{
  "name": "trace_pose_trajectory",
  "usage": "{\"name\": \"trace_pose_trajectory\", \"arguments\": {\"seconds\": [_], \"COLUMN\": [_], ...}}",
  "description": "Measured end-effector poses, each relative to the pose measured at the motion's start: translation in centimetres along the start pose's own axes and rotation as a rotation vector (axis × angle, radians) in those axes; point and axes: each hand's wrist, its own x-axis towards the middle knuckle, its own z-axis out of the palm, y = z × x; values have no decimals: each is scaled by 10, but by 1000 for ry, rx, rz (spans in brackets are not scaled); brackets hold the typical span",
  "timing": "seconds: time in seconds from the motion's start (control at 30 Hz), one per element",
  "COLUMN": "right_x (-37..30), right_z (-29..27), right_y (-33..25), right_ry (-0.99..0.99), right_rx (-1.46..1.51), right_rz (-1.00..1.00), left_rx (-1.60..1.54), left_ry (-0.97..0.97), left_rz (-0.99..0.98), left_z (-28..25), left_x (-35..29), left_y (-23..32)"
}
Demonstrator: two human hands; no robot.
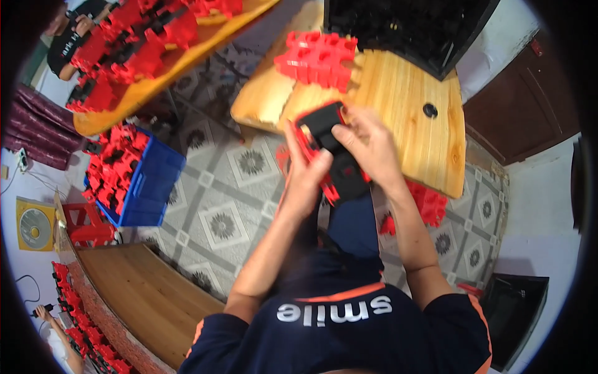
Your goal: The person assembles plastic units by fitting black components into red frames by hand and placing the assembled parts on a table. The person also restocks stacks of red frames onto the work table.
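Note:
Both my hands hold a red and black plastic part (322, 126) above my lap, just off the near edge of the wooden table. My left hand (304, 177) grips its red left side, thumb pressed on the black face. On the right, my right hand (374, 146) wraps the upper corner, its thumb lying on the black surface. Below the thumbs the black portion (350, 176) continues down over my knees. What the part belongs to, I cannot tell. A group of red plastic pieces (319, 59) sits on the table beyond my hands.
A black open box (414, 31) stands on the table (430, 146), near a small black round piece (430, 110). To the left, a blue crate (156, 181) is heaped with red parts. More red parts line another table (249, 19), where another person's hand (67, 73) shows.

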Motion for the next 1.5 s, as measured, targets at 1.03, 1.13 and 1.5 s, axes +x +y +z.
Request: {"name": "trace_pose_trajectory", "arguments": {"seconds": [1.03,1.13,1.5], "right_x": [467,502,506], "right_z": [49,65,79], "right_y": [54,85,117], "right_ry": [413,427,589], "right_rx": [211,200,212], "right_rz": [29,142,205], "left_rx": [1392,1355,1355], "left_ry": [182,266,303], "left_rz": [340,327,308], "left_z": [-96,-102,-106], "left_x": [-19,-11,-5], "left_y": [-73,-73,-65]}}
